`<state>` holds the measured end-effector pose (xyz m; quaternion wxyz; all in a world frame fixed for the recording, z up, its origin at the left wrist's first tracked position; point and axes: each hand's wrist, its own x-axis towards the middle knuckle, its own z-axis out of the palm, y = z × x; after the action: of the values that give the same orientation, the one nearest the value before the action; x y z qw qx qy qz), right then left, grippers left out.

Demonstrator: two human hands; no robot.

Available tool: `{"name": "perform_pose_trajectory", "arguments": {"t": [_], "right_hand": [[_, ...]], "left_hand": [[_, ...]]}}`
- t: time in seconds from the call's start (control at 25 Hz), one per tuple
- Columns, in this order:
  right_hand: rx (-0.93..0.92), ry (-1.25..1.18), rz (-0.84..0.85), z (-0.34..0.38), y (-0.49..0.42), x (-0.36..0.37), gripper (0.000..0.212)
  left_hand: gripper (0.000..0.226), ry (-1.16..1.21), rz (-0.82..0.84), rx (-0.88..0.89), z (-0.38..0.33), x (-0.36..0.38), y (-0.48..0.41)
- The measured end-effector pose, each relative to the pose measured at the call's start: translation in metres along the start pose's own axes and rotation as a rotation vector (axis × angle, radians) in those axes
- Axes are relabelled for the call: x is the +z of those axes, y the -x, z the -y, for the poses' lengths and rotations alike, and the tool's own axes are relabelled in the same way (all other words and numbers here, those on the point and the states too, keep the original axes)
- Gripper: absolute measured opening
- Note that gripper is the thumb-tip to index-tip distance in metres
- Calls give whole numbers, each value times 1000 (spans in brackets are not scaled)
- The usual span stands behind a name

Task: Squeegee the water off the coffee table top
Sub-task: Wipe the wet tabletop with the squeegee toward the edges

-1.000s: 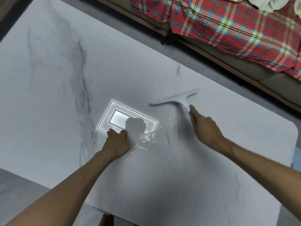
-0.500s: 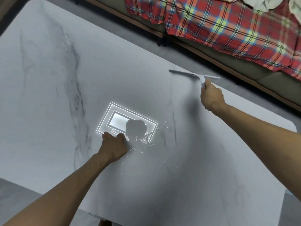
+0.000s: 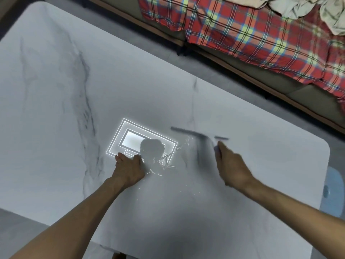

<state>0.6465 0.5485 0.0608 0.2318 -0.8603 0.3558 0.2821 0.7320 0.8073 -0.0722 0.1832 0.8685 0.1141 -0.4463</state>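
Observation:
A white marble coffee table top (image 3: 74, 90) fills most of the view. Water (image 3: 164, 165) lies in a puddle and small drops near its middle, glinting beside a bright ceiling-light reflection. My right hand (image 3: 233, 165) grips the handle of a grey squeegee (image 3: 197, 134), motion-blurred, whose blade lies across the top just right of the puddle. My left hand (image 3: 128, 169) rests on the table at the puddle's left edge, fingers curled under, holding nothing that I can see.
A sofa with a red plaid blanket (image 3: 252, 34) and crumpled pale cloth (image 3: 298, 8) runs along the far side, separated from the table by a strip of grey floor. A light blue object (image 3: 334, 193) sits just off the table's right edge.
My right hand pushed the squeegee out to the far table edge, then pulled it back toward me to the puddle's right side. My left hand stayed in place.

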Motion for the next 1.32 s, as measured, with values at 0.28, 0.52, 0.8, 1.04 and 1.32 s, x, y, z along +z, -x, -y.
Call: {"name": "perform_pose_trajectory", "arguments": {"t": [0.28, 0.52, 0.8, 1.04, 1.32], "right_hand": [[51, -218, -172, 79, -140, -45, 36], [-304, 32, -85, 90, -93, 36, 44], [-318, 332, 140, -20, 4, 31, 55], [-306, 165, -111, 26, -65, -34, 38], [-346, 53, -122, 119, -107, 25, 44]], "left_hand": [[56, -291, 68, 239, 5, -4, 6], [46, -327, 93, 273, 9, -7, 11], [44, -292, 87, 294, 22, -7, 4], [38, -246, 66, 309, 27, -10, 3], [12, -175, -172, 387, 77, -6, 27]]}}
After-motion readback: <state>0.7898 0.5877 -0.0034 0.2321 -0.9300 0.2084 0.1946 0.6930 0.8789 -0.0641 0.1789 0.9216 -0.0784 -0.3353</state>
